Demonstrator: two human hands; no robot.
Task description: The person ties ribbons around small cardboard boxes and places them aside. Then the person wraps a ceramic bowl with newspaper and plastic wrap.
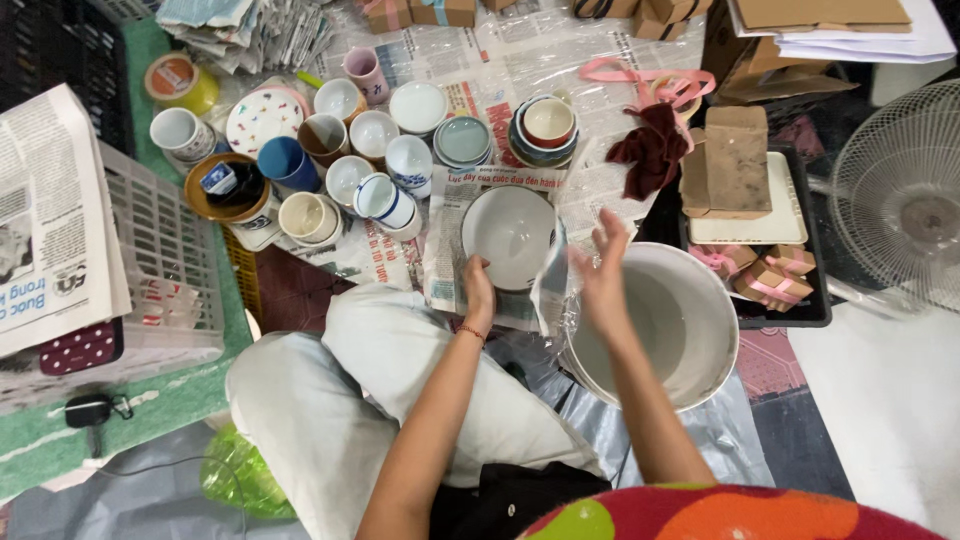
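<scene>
A white bowl (510,235) sits on a sheet of newspaper (445,265) on the floor in front of my crossed legs. My left hand (478,283) grips the near rim of the bowl. My right hand (603,270) is open with fingers spread, touching a clear plastic sheet (555,290) at the right side of the bowl. A large white bucket (690,330) stands just right of my right hand.
Several mugs and cups (345,180), a spotted plate (262,120) and stacked bowls (545,130) crowd the floor beyond. A white plastic crate (160,270) with newspaper lies left. A black tray (800,310) with brown boxes and a white fan (905,195) stand right. A dark red cloth (652,148) lies nearby.
</scene>
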